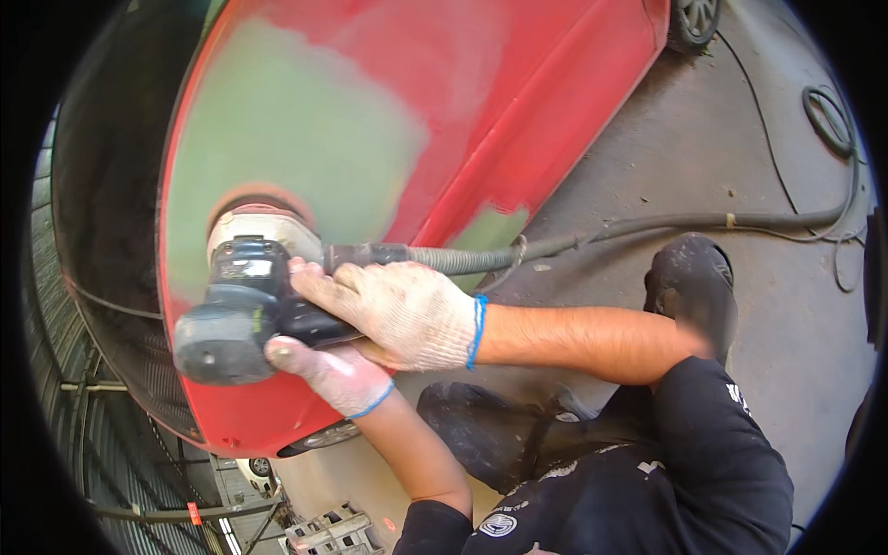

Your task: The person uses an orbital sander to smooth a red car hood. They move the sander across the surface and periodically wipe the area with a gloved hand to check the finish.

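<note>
A black and grey power sander (245, 277) with a pale shroud is held up against a red car body panel (546, 92). Its round pad (261, 202) lies on a large dull green patch (305, 120) in the paint. My right hand (398, 310), in a white knitted glove with a blue cuff, is wrapped over the sander's handle. Below it my left hand (338, 375), gloved the same way, grips the underside, its thumb against the tool's body. The fingers beneath are mostly hidden. A ribbed hose (462, 261) runs from the sander to the right.
The hose continues above the grey floor (638, 157) to a dark coiled hose (828, 120) at far right. A car wheel (696, 20) stands at the top. My shoe (689, 277) is under the hose. A pallet (335, 532) lies at lower left.
</note>
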Demonstrator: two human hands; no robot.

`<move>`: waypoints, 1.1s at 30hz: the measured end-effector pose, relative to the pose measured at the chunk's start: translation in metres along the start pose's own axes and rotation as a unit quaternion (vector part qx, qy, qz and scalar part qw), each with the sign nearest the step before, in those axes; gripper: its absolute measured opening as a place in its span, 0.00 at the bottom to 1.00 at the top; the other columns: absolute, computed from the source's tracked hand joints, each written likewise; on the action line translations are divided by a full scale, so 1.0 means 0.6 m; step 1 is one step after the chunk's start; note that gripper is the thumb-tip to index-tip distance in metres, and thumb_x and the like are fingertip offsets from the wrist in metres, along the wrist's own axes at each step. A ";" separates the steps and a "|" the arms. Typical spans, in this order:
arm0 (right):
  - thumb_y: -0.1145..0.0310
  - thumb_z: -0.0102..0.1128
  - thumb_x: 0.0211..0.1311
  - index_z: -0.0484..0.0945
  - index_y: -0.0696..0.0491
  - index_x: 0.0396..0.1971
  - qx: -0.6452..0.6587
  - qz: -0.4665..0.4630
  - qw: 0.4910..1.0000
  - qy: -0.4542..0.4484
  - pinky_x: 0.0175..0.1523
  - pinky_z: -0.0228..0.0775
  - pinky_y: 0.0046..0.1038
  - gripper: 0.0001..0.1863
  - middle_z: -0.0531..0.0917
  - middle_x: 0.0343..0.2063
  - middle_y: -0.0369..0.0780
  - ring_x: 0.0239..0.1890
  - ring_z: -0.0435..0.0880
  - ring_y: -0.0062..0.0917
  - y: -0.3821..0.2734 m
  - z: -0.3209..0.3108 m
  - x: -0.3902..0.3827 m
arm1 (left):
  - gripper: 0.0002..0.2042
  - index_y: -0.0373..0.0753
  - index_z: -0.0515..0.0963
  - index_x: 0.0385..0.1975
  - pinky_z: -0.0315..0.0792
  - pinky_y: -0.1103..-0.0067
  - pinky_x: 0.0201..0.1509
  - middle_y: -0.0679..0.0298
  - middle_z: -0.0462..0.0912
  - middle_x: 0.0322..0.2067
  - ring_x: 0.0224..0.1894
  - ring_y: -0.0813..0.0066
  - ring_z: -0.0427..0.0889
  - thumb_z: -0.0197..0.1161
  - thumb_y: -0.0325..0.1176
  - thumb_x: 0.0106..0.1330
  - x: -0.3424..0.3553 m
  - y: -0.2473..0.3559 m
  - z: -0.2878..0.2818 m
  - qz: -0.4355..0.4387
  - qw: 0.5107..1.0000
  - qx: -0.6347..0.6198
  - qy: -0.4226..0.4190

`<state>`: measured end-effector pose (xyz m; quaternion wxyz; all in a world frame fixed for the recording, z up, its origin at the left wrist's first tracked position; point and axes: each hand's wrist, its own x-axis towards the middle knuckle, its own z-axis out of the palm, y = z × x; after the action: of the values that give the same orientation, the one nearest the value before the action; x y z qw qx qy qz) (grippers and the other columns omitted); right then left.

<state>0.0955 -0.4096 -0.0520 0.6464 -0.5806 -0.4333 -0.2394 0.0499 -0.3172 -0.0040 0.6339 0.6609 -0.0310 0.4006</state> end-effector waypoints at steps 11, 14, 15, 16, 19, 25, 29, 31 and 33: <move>0.57 0.60 0.68 0.67 0.56 0.62 0.311 0.110 0.942 -0.068 0.54 0.74 0.36 0.28 0.80 0.48 0.53 0.50 0.83 0.43 -0.029 -0.024 0.013 | 0.51 0.31 0.64 0.65 0.75 0.73 0.57 0.51 0.81 0.55 0.50 0.66 0.82 0.60 0.74 0.57 0.081 0.104 0.025 0.018 0.991 0.128 -0.031; 0.60 0.61 0.68 0.66 0.56 0.63 0.355 0.133 0.925 -0.032 0.53 0.74 0.35 0.28 0.81 0.42 0.51 0.45 0.84 0.39 -0.033 -0.048 0.022 | 0.49 0.31 0.66 0.64 0.76 0.74 0.55 0.50 0.82 0.52 0.47 0.66 0.83 0.63 0.72 0.57 0.080 0.096 0.062 0.012 0.990 0.123 -0.066; 0.61 0.60 0.68 0.66 0.56 0.63 0.355 0.149 0.922 -0.033 0.52 0.74 0.35 0.28 0.82 0.41 0.51 0.46 0.84 0.38 -0.034 -0.054 0.025 | 0.48 0.31 0.66 0.63 0.76 0.74 0.54 0.50 0.83 0.52 0.46 0.66 0.83 0.65 0.71 0.57 0.080 0.095 0.075 0.012 0.991 0.111 -0.070; 0.61 0.60 0.69 0.66 0.56 0.64 0.339 0.134 0.931 -0.005 0.52 0.74 0.35 0.28 0.82 0.41 0.51 0.46 0.85 0.38 -0.034 -0.059 0.028 | 0.46 0.31 0.66 0.62 0.77 0.74 0.51 0.49 0.83 0.50 0.44 0.66 0.84 0.67 0.68 0.57 0.076 0.099 0.101 0.007 0.993 0.099 -0.065; 0.62 0.60 0.69 0.65 0.56 0.65 0.302 0.117 0.945 0.050 0.53 0.75 0.35 0.28 0.82 0.43 0.52 0.48 0.85 0.37 -0.034 -0.072 0.036 | 0.45 0.30 0.66 0.63 0.80 0.73 0.49 0.45 0.83 0.48 0.41 0.64 0.85 0.66 0.65 0.60 0.088 0.102 0.132 0.031 0.987 0.120 -0.098; 0.64 0.59 0.70 0.62 0.56 0.68 0.279 0.161 0.943 0.079 0.57 0.73 0.35 0.30 0.82 0.48 0.55 0.52 0.84 0.41 -0.037 -0.114 0.054 | 0.41 0.34 0.64 0.64 0.80 0.68 0.49 0.47 0.82 0.48 0.43 0.59 0.84 0.67 0.59 0.62 0.117 0.111 0.178 0.010 0.972 0.135 -0.193; 0.65 0.58 0.70 0.60 0.56 0.70 0.275 0.094 0.944 0.158 0.58 0.72 0.34 0.32 0.82 0.48 0.54 0.53 0.84 0.39 -0.025 -0.107 0.057 | 0.40 0.32 0.65 0.64 0.80 0.70 0.48 0.46 0.82 0.46 0.41 0.61 0.84 0.67 0.58 0.63 0.125 0.100 0.196 0.013 0.968 0.125 -0.218; 0.66 0.58 0.69 0.60 0.56 0.70 0.270 0.133 0.942 0.147 0.59 0.71 0.34 0.32 0.81 0.49 0.54 0.55 0.83 0.37 -0.031 -0.097 0.049 | 0.42 0.30 0.64 0.65 0.81 0.70 0.48 0.43 0.83 0.47 0.39 0.61 0.85 0.64 0.62 0.64 0.123 0.095 0.182 0.010 0.962 0.146 -0.230; 0.67 0.58 0.68 0.60 0.56 0.70 0.308 0.177 0.927 0.120 0.60 0.71 0.34 0.32 0.80 0.51 0.56 0.56 0.81 0.39 -0.030 -0.085 0.042 | 0.42 0.33 0.63 0.65 0.81 0.71 0.47 0.44 0.83 0.47 0.39 0.63 0.85 0.63 0.62 0.64 0.125 0.080 0.166 -0.014 0.965 0.137 -0.223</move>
<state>0.1079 -0.4573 -0.0187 0.8725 -0.3872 -0.2947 -0.0436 0.1231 -0.3772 0.0902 0.5197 0.8145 -0.1069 0.2349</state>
